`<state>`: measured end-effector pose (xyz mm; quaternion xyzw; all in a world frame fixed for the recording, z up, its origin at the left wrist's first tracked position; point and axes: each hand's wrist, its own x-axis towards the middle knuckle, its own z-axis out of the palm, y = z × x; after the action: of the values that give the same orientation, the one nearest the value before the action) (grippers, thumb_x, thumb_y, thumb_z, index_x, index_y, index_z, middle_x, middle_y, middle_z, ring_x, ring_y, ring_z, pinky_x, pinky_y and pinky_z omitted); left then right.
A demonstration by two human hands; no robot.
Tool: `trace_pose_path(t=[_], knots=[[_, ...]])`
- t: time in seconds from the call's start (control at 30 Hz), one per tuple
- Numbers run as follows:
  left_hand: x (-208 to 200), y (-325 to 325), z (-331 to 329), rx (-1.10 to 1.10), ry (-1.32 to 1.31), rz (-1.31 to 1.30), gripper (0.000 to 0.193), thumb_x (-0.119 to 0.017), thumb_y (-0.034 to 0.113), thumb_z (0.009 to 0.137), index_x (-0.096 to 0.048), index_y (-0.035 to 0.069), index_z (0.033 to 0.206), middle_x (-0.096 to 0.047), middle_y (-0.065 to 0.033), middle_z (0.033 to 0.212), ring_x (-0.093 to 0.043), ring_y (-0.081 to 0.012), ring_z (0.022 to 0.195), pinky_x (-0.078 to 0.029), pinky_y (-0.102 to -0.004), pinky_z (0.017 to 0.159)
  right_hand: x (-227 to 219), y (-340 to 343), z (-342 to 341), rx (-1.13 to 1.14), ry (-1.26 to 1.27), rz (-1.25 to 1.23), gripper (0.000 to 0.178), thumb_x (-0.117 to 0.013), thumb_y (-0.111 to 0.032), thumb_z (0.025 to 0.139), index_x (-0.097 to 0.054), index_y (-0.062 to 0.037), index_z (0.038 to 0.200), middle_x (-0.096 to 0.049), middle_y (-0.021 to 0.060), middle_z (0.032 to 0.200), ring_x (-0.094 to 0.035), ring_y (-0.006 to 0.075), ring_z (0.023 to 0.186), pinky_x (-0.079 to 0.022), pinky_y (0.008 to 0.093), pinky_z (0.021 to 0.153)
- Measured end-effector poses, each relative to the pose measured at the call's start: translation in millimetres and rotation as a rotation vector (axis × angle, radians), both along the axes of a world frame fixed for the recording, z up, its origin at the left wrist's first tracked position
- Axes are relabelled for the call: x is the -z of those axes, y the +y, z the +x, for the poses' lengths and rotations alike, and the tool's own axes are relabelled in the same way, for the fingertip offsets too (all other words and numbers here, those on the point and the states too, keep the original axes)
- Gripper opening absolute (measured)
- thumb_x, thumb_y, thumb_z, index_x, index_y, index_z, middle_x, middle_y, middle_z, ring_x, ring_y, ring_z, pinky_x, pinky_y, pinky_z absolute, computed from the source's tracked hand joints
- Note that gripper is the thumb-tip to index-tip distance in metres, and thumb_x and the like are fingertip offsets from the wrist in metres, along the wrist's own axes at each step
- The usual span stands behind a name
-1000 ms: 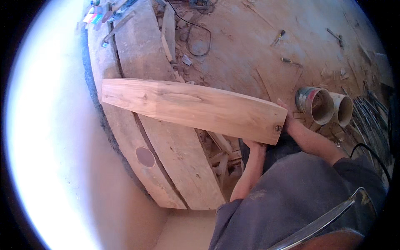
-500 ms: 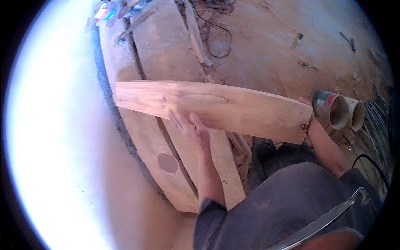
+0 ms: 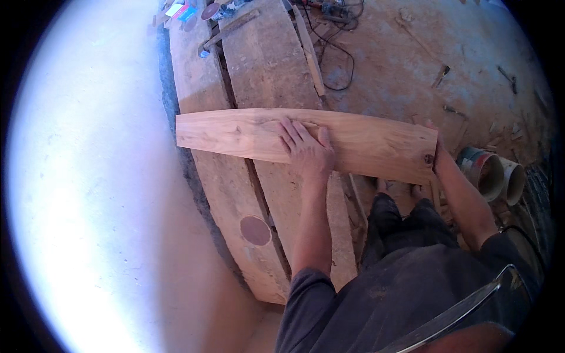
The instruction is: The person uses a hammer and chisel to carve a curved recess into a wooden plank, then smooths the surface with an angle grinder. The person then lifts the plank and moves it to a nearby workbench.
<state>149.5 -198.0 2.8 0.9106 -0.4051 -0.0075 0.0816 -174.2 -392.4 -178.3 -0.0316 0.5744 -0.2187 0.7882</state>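
A long, pale wooden board (image 3: pixel 365 138) with a dark knot near its right end lies crosswise before me, its left part over the planks of a dusty workbench (image 3: pixel 265 65). My left hand (image 3: pixel 309 150) rests flat on the middle of the board's face, fingers spread. At the right end my right hand (image 3: pixel 434 144) grips the board; most of its fingers are hidden behind the wood. On the bench's near part lies a round brown sanding disc (image 3: pixel 255 230).
A pale wall stands left of the bench. At its far end are small cans and a wooden-handled hammer (image 3: pixel 232 29). A power tool (image 3: pixel 334 13) with a black cord lies on the dusty floor. Two buckets (image 3: pixel 481 170) lie tipped at the right, near scattered hand tools (image 3: pixel 509 79).
My left hand has moved from the board's near edge onto its face, further right. The board's face has tilted slightly, and my right hand still holds the right end.
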Motion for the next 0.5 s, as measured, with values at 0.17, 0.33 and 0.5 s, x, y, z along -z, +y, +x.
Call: trace_pose_path(t=[0.17, 0.33, 0.5], knots=[[-4, -4, -56, 0.053, 0.051, 0.014, 0.080, -0.050, 0.045, 0.101, -0.035, -0.017, 0.147, -0.018, -0.0325, 0.164, -0.012, -0.0466, 0.154, -0.010, -0.0543, 0.125, 25, 0, -3, 0.034, -0.111, 0.004, 0.060, -0.045, -0.052, 0.104, -0.058, -0.0007, 0.133, -0.065, 0.0191, 0.129, -0.062, 0.0377, 0.112, -0.048, 0.0499, 0.100], [-4, -2, -93, 0.081, 0.134, -0.026, 0.077, -0.049, 0.044, 0.101, -0.036, -0.017, 0.147, -0.015, -0.0308, 0.165, -0.010, -0.0465, 0.155, -0.007, -0.0546, 0.125, -3, 5, -1, 0.000, 0.026, -0.080, 0.050, -0.050, -0.047, 0.103, -0.060, -0.0028, 0.123, -0.066, 0.0179, 0.121, -0.063, 0.0350, 0.107, -0.050, 0.0477, 0.095], [-9, 8, -122, 0.136, 0.205, -0.002, 0.074, -0.054, 0.040, 0.100, -0.038, -0.014, 0.147, -0.016, -0.0294, 0.166, -0.010, -0.0447, 0.155, -0.007, -0.0537, 0.126, -52, 9, 18, 0.019, 0.012, -0.079, 0.040, -0.055, -0.042, 0.101, -0.063, -0.0050, 0.113, -0.067, 0.0167, 0.113, -0.064, 0.0323, 0.101, -0.051, 0.0454, 0.091]])
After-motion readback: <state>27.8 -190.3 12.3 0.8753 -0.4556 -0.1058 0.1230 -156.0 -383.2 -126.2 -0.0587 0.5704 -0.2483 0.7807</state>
